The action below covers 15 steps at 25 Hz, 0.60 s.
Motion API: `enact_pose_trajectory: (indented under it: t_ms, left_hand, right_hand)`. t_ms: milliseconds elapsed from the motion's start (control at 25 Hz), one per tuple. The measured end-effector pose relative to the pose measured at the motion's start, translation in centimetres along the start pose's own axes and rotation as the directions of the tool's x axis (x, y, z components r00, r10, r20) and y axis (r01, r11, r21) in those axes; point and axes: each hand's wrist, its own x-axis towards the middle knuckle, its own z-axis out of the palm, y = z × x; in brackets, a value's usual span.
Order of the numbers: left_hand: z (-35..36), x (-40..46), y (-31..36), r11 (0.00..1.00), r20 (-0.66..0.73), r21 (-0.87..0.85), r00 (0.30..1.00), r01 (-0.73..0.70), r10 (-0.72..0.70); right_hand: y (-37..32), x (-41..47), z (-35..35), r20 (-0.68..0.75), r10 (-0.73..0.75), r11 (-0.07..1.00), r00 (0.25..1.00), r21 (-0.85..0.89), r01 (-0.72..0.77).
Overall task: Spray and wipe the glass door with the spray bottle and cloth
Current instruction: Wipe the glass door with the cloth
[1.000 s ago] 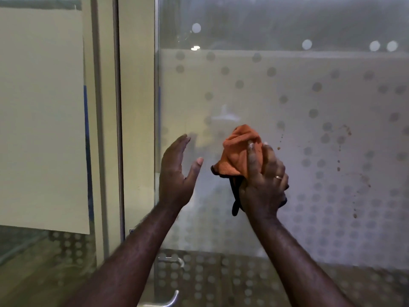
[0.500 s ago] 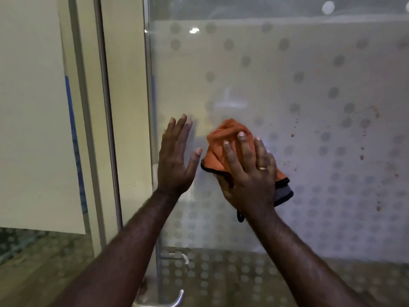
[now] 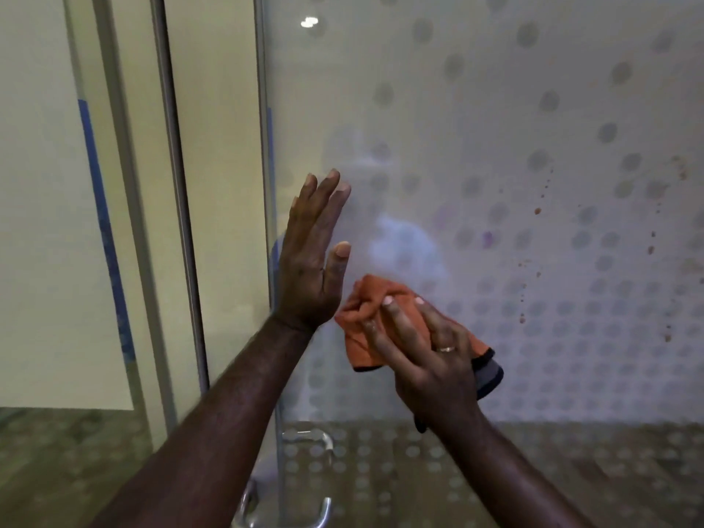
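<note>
The glass door (image 3: 476, 127) fills the view, frosted with a pattern of grey dots and marked by brown spots on its right side. My right hand (image 3: 426, 348) presses an orange cloth (image 3: 365, 318) with a dark edge flat against the glass, fingers straight. My left hand (image 3: 314, 257) rests flat on the glass near the door's left edge, fingers straight and together, just left of the cloth. No spray bottle is in view.
A metal door handle (image 3: 304, 470) sits below the hands at the door's left edge. Left of the door stand a metal frame (image 3: 175, 184) and a cream panel (image 3: 45, 222) with a blue strip (image 3: 103, 222).
My right hand went from gripping the bunched cloth to pressing it flat, and moved down the glass. My left hand flattened onto the glass.
</note>
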Motion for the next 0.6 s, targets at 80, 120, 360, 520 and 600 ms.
enact_pose_trajectory:
  t_ms: [80,120,360,520,600]
  left_hand:
    - [-0.1,0.0,0.1,0.999,0.048,0.046,0.999,-0.008,0.005]
    - [0.0,0.1,0.1,0.997,0.069,0.079,0.998,-0.002,-0.004]
    - [0.3,0.1,0.5,0.967,0.093,0.255,0.996,-0.009,-0.015]
    - [0.4,0.1,0.6,0.955,0.084,0.295,0.996,-0.016,-0.009]
    - [0.4,0.2,0.6,0.960,0.061,0.282,0.998,0.002,-0.020]
  right_hand:
    - [2.1,-0.7,-0.5,-0.025,0.085,0.995,0.996,-0.043,-0.086]
    - [3.0,-0.1,-0.6,-0.045,0.179,0.982,0.983,-0.050,-0.181]
    - [-1.0,-0.8,0.3,0.020,0.159,0.987,0.987,0.029,-0.159]
    - [1.6,-3.5,-0.7,0.048,0.136,0.991,0.990,-0.015,-0.135]
    - [2.6,-1.4,-0.7,0.006,0.312,0.950,0.950,-0.004,-0.312]
